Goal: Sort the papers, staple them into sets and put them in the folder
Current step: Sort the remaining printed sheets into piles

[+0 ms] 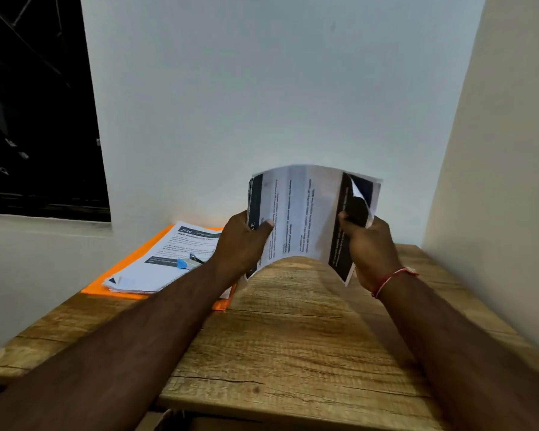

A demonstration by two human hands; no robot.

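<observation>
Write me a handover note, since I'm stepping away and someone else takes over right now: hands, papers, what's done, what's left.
Left hand grips the left edge of the held papers; right hand pinches their right edge. The sheets bow upward above the table.
A stack of papers lies on top of the orange folder at the table's left. A small blue item, probably the stapler, rests on that stack.
Done: cannot tell whether any set is stapled.
Left: sort the held sheets, staple the sets, file everything in the folder.

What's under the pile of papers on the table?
An orange folder lies under the paper pile, flat on the wooden table. The pile hides most of it.
</observation>
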